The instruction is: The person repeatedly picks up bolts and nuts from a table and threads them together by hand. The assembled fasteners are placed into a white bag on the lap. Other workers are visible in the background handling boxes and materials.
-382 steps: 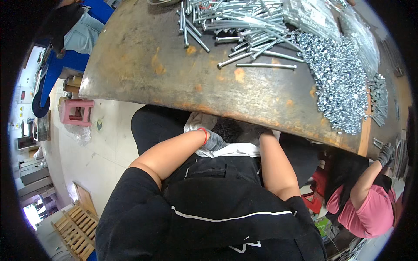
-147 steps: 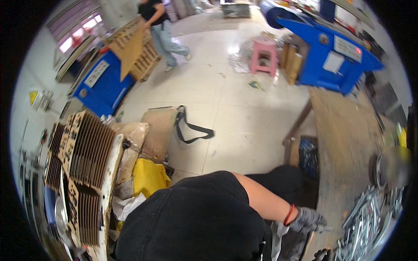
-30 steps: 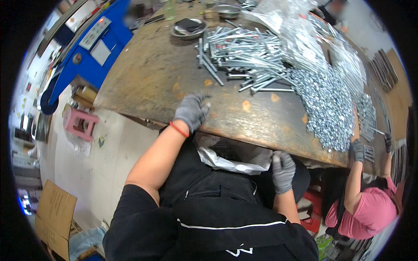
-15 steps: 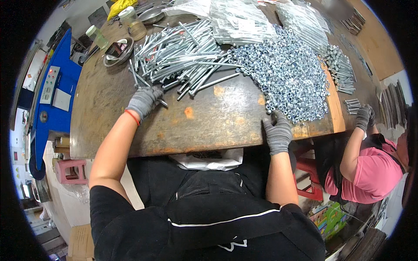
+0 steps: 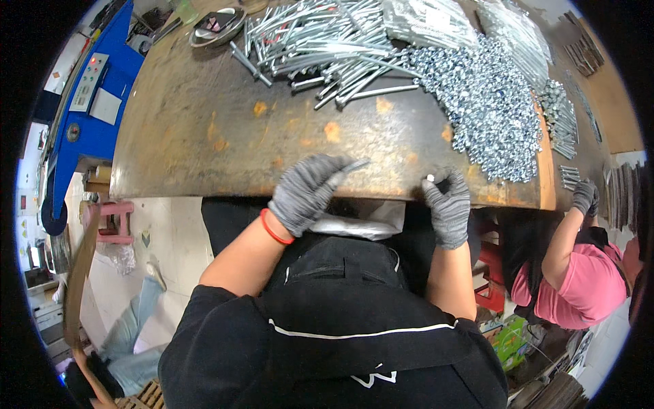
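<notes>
L grip (image 5: 308, 195) pulled back w/ bolt (image 5: 357, 165); R grip (image 5: 450, 213) pinching nut (image 5: 430, 178) (bowl (image 5: 215, 42): dark obj (image 5: 216, 24)).

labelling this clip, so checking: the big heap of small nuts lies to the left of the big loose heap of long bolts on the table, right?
Not quite: the head view shows the nuts to the right of the long bolts. Both heaps do lie on the table.
</notes>
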`<act>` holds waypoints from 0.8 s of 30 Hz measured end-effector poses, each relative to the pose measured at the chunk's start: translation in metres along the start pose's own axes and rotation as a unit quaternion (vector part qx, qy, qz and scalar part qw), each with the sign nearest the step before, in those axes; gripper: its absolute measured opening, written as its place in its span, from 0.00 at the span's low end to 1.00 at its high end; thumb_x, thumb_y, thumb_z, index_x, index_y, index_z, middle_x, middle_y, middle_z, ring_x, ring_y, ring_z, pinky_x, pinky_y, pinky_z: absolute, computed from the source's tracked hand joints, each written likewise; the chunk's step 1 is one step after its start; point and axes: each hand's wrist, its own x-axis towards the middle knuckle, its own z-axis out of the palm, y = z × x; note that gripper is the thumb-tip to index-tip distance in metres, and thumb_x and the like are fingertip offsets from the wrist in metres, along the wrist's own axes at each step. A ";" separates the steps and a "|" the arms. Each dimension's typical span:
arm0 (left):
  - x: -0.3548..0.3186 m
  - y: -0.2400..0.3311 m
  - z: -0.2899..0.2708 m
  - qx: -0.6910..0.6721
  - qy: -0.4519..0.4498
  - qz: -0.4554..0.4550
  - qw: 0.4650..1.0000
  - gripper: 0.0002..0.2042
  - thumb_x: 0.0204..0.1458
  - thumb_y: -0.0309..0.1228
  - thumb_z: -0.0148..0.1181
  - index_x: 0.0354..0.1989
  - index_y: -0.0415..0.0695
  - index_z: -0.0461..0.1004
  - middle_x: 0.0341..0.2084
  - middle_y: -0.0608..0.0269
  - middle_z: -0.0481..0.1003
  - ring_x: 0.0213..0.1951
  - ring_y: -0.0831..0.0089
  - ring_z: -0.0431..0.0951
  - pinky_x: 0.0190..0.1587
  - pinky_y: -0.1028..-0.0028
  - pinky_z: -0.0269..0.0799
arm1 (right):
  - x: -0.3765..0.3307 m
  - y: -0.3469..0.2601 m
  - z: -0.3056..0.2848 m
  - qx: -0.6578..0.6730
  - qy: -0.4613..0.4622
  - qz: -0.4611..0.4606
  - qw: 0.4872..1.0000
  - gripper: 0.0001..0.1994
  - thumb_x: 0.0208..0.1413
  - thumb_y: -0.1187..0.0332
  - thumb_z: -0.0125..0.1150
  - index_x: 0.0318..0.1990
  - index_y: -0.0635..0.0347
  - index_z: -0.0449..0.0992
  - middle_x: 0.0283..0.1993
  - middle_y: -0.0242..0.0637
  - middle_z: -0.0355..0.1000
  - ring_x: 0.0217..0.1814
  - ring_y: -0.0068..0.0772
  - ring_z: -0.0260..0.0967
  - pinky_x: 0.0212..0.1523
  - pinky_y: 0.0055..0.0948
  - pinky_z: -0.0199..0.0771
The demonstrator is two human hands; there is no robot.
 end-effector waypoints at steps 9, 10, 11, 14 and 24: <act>-0.059 0.012 0.009 -0.116 -0.177 -0.106 0.972 0.12 0.54 0.31 0.55 0.45 0.39 0.73 0.33 0.57 0.77 0.38 0.73 0.75 0.43 0.74 0.70 | -0.059 -0.054 0.038 0.172 -0.216 0.076 0.958 0.11 0.46 0.72 0.67 0.37 0.65 0.77 0.33 0.32 0.75 0.34 0.20 0.70 0.36 0.20 0.72; -0.062 0.014 0.003 -0.120 -0.189 -0.114 0.968 0.13 0.53 0.31 0.56 0.45 0.39 0.73 0.33 0.58 0.77 0.37 0.73 0.75 0.42 0.74 0.70 | -0.059 -0.055 0.037 0.097 -0.242 0.025 0.965 0.11 0.44 0.72 0.67 0.37 0.63 0.77 0.32 0.35 0.75 0.34 0.23 0.71 0.37 0.22 0.72; -0.067 0.015 -0.001 -0.166 -0.208 -0.144 0.953 0.13 0.53 0.33 0.55 0.44 0.39 0.73 0.31 0.58 0.77 0.33 0.74 0.75 0.40 0.74 0.71 | -0.058 -0.055 0.036 0.032 -0.264 -0.073 0.961 0.11 0.43 0.72 0.67 0.36 0.61 0.77 0.32 0.36 0.75 0.34 0.27 0.72 0.37 0.25 0.72; -0.072 0.012 -0.004 -0.208 -0.236 -0.175 0.933 0.10 0.54 0.30 0.54 0.39 0.38 0.75 0.27 0.66 0.76 0.30 0.78 0.70 0.35 0.77 0.68 | -0.054 -0.063 0.043 -0.108 -0.271 -0.275 0.916 0.10 0.38 0.72 0.68 0.31 0.55 0.76 0.30 0.36 0.73 0.36 0.38 0.71 0.39 0.32 0.71; -0.087 0.011 0.019 -0.070 -0.169 0.013 0.983 0.13 0.54 0.37 0.52 0.41 0.43 0.75 0.36 0.54 0.76 0.41 0.59 0.75 0.45 0.67 0.69 | -0.080 -0.056 0.083 0.118 -0.122 -0.020 0.985 0.33 0.54 0.38 0.43 0.29 0.65 0.76 0.25 0.36 0.73 0.26 0.30 0.68 0.28 0.30 0.67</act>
